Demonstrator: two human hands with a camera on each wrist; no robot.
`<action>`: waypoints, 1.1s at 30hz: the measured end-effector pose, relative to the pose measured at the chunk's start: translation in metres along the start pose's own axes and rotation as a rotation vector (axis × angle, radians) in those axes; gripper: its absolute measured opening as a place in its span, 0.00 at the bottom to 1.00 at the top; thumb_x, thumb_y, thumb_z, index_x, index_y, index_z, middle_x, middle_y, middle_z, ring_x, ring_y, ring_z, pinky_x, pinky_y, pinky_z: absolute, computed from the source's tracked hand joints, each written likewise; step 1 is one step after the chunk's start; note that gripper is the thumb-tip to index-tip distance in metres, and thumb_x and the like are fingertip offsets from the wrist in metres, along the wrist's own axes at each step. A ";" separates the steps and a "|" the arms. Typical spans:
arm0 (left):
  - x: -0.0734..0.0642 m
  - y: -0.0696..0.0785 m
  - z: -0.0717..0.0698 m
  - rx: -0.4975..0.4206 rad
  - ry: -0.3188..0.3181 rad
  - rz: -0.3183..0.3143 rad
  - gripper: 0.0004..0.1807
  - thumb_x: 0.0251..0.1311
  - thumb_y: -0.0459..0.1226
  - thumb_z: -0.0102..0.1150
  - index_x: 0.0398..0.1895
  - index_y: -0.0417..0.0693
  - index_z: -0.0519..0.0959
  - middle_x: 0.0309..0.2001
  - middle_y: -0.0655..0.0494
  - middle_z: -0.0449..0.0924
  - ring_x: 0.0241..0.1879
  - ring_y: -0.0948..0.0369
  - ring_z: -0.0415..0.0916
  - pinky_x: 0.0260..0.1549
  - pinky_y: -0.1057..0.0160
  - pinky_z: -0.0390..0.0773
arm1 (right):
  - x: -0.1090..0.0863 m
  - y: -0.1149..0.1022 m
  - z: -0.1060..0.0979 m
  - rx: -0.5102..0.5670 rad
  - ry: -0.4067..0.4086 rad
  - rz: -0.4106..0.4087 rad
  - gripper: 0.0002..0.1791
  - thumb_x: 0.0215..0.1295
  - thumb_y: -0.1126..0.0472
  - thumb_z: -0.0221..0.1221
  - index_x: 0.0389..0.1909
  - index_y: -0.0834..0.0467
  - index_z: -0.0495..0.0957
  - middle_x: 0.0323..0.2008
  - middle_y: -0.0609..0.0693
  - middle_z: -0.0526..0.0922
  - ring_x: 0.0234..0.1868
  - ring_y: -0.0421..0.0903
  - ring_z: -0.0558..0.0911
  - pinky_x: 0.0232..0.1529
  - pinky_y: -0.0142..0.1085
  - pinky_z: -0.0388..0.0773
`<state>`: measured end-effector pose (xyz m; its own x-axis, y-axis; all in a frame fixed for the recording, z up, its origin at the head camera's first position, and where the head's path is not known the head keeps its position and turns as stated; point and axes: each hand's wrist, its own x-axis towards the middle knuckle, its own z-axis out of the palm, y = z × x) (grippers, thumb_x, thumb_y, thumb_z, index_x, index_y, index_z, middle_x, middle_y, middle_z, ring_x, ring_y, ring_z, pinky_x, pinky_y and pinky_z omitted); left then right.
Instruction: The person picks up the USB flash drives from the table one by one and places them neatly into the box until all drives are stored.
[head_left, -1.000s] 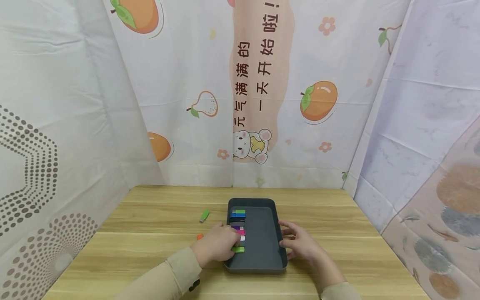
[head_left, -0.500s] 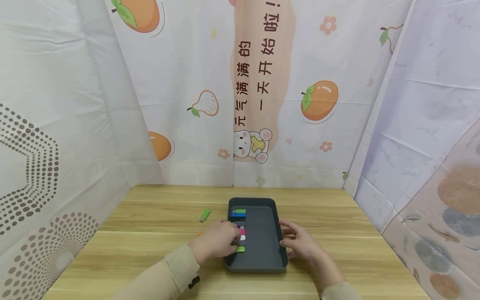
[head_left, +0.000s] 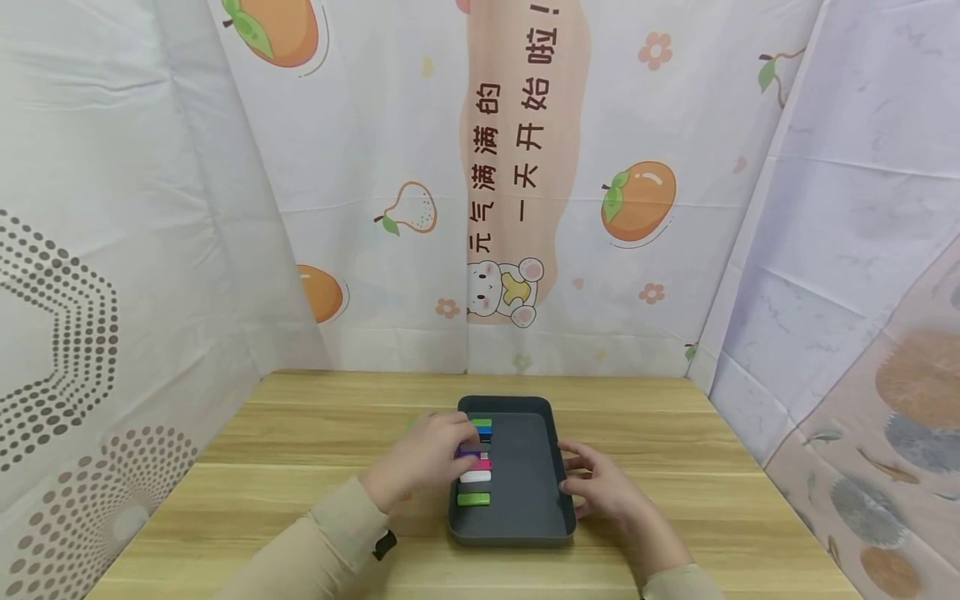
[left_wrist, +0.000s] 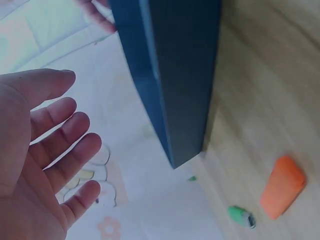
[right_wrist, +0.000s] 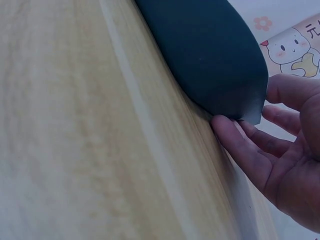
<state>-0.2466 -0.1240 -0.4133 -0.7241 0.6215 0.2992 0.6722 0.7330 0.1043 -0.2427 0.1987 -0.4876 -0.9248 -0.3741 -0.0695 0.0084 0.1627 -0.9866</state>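
Note:
My left hand (head_left: 426,450) hovers over the left side of a dark grey tray (head_left: 528,475). In the left wrist view its fingers are loosely bent, holding nothing. Beneath it several USB flash drives lie in a column along the tray's left wall, among them a light green one (head_left: 474,500), a white one (head_left: 476,477) and a pink one (head_left: 482,465); the hand partly covers the others. My right hand (head_left: 600,483) touches the tray's right wall from outside with its fingertips, which the right wrist view shows against the dark wall (right_wrist: 215,55).
Left of the tray on the wooden table (head_left: 300,450) lie an orange flash drive (left_wrist: 283,187) and a green flash drive (left_wrist: 241,216) with a metal plug, both mostly hidden by the left hand in the head view. A printed curtain (head_left: 375,292) stands behind the table.
My left hand has lifted off the near flash drives and moved toward the far left of the tray, uncovering the near ones. The right hand has stayed at the wall.

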 end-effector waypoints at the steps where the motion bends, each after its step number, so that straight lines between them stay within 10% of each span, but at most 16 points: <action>1: 0.000 -0.001 -0.003 -0.010 0.014 -0.005 0.09 0.61 0.46 0.71 0.39 0.54 0.85 0.37 0.64 0.78 0.38 0.63 0.76 0.48 0.49 0.77 | 0.000 0.000 0.000 0.000 -0.001 0.000 0.41 0.64 0.72 0.61 0.78 0.64 0.56 0.62 0.71 0.67 0.53 0.60 0.79 0.35 0.55 0.85; 19: 0.001 -0.033 -0.029 -0.060 0.277 -0.149 0.41 0.56 0.44 0.75 0.71 0.47 0.69 0.67 0.48 0.72 0.63 0.49 0.73 0.61 0.47 0.73 | -0.001 -0.001 0.000 -0.001 -0.001 0.003 0.41 0.65 0.71 0.61 0.78 0.64 0.55 0.64 0.71 0.67 0.55 0.60 0.78 0.36 0.55 0.85; 33: -0.003 -0.067 -0.024 -0.135 0.260 -0.369 0.55 0.53 0.53 0.76 0.79 0.45 0.56 0.75 0.43 0.59 0.69 0.42 0.64 0.65 0.39 0.66 | -0.002 -0.001 0.000 0.015 -0.010 -0.002 0.41 0.65 0.72 0.60 0.78 0.65 0.54 0.64 0.74 0.66 0.56 0.63 0.77 0.35 0.56 0.85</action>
<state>-0.2853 -0.1814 -0.3988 -0.8672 0.2235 0.4450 0.4037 0.8387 0.3655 -0.2412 0.1995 -0.4864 -0.9210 -0.3833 -0.0689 0.0124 0.1480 -0.9889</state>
